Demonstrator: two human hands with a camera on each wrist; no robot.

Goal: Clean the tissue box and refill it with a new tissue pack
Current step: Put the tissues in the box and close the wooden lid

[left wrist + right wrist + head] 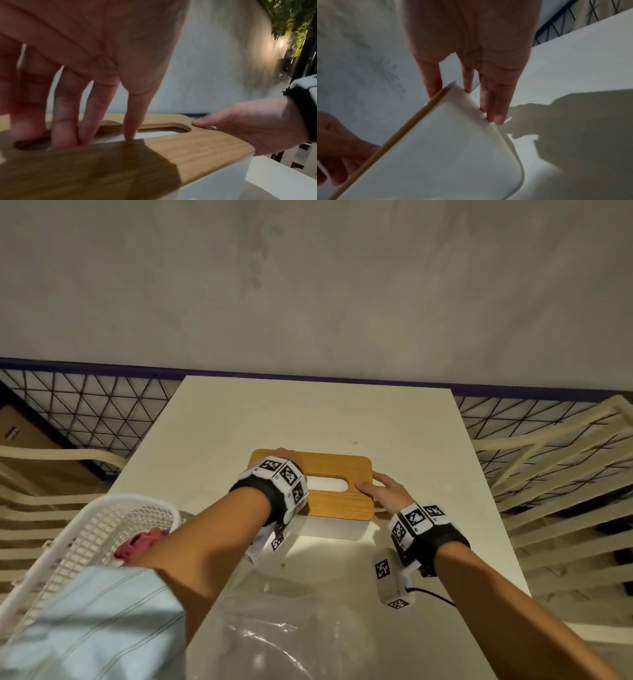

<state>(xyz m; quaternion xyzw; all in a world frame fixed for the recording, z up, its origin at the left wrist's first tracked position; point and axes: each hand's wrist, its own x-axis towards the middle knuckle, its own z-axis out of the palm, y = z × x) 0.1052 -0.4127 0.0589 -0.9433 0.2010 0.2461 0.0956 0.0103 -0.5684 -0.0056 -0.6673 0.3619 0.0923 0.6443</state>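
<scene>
The tissue box (330, 529) has a white body and a wooden lid (337, 501) with an oval slot; it stands mid-table. White tissue (329, 484) shows in the slot. My left hand (291, 457) lies over the lid's left part. In the left wrist view its straight fingers (63, 135) dip into the slot beside the tissue (154, 134). My right hand (383, 491) is at the box's right end, thumb on the lid (205, 140). In the right wrist view its straight fingers (494, 108) press the box's white end wall (453, 148).
A white mesh basket (85, 529) holding a pink item (140, 544) stands at the table's left front. Crumpled clear plastic (284, 638) lies on the white table (308, 412) near me. Cream slatted chairs (555, 460) flank the table, with wire fencing behind.
</scene>
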